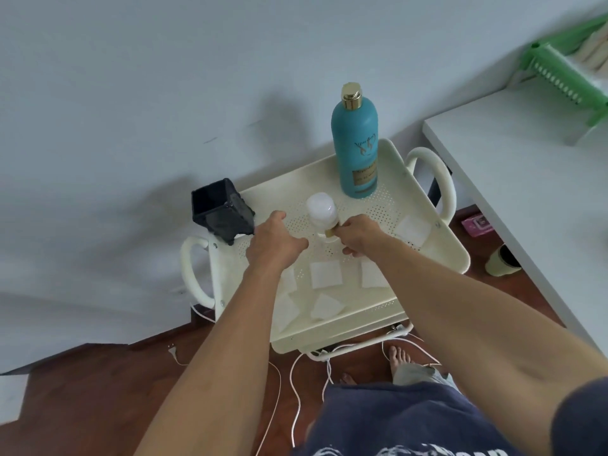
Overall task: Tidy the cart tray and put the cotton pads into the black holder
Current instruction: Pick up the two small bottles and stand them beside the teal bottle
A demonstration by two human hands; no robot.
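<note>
The right hand [357,236] has its fingers clamped on a white bottle [321,210]; the left hand [274,243] hovers with fingers loosely apart. Tilted, the bottle could slip and knock the cotton pads [325,274] at six o'clock off the cart tray [437,245].

You have a single view, worn on your head, looking forward and steeply down. It sits close enough that both forearms run in from the bottom edge to your hands, left hand [274,240] and right hand [357,235], at the frame's centre over the cart tray [437,245]. The wide lens bends the wall at the top and the white table [526,166] at right. Your own feet and the wooden floor [82,396] show along the bottom.
</note>
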